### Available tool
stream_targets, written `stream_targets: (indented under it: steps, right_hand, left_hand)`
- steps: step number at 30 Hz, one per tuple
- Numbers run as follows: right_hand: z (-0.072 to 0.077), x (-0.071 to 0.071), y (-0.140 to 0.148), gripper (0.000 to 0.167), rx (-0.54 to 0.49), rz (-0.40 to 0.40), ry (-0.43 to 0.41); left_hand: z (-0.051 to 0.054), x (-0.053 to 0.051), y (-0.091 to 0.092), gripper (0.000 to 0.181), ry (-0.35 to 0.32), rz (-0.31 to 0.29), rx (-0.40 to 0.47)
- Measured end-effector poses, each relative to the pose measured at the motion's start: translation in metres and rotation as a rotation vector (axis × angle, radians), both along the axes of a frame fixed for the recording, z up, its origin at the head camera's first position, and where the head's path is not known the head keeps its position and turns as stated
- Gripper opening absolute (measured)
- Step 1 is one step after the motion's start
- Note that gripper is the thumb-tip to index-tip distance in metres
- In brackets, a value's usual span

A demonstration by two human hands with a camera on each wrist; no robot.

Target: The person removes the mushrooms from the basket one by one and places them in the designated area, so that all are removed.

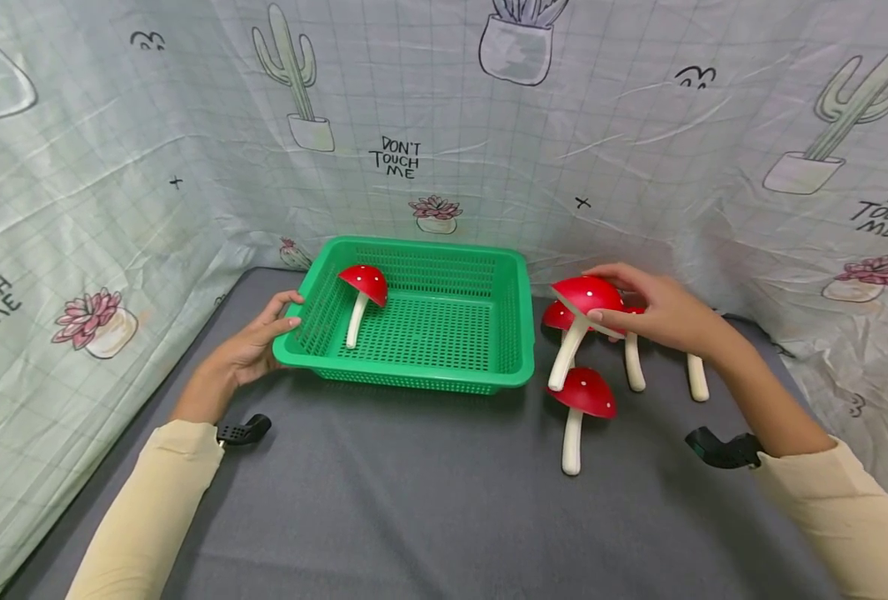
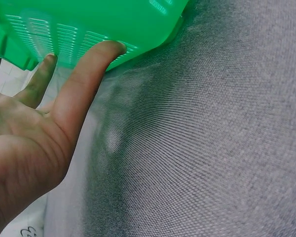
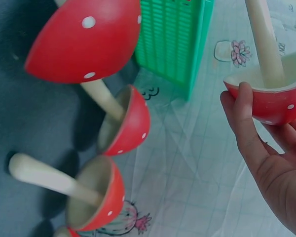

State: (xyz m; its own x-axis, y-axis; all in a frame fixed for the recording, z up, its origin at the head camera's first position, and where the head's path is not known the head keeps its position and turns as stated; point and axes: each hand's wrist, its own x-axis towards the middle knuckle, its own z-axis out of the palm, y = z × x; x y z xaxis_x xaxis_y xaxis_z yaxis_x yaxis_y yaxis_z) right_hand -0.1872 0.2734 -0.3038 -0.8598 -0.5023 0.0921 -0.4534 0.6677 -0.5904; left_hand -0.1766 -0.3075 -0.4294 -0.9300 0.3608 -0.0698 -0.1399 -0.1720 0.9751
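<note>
My right hand (image 1: 665,310) grips a toy mushroom by its red, white-dotted cap (image 1: 588,293), and its pale stem hangs down to the left above the table. In the right wrist view, thumb and fingers of that hand (image 3: 271,163) pinch the cap (image 3: 281,106) from opposite sides. At the left end of a green plastic basket (image 1: 414,377), my left hand (image 1: 252,343) touches the outside with extended fingers. One mushroom (image 1: 369,283) leans inside the basket on its left side. Just below the held mushroom, another mushroom (image 1: 582,396) lies on the table.
More mushrooms lie at the right of the basket, partly hidden behind my right hand; one stem (image 1: 634,367) and another stem (image 1: 697,379) show. Grey cloth (image 1: 414,492) covers the table. A printed sheet (image 1: 624,158) hangs close behind and along both sides.
</note>
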Motion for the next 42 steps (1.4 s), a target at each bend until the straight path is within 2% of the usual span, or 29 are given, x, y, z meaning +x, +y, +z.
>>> stream_targets:
  steps: [7,14,22,27,33,42]
  right_hand:
    - [-0.006,0.008,0.014,0.056,0.056,-0.039,0.042]
    - [-0.006,0.015,0.030,0.063,0.143,-0.048,0.021]
    - [-0.005,0.024,0.043,0.065,0.171,-0.041,0.033]
    - [-0.007,0.027,0.049,0.065,0.197,-0.033,0.052]
    - [-0.009,0.033,0.060,0.064,0.225,-0.052,0.087]
    - [-0.014,0.039,0.077,0.069,0.261,-0.087,0.071]
  left_hand:
    - [0.001,-0.002,0.001,0.026,0.001,-0.002,0.022]
    - [0.001,-0.002,0.001,0.026,0.005,-0.009,0.035]
    - [-0.001,-0.002,0.000,0.027,0.008,-0.022,0.053]
    - [0.000,-0.001,0.000,0.026,0.009,-0.009,0.038]
    - [-0.001,-0.001,0.000,0.026,0.007,-0.006,0.033]
    - [-0.001,-0.001,0.001,0.026,0.011,-0.006,0.032]
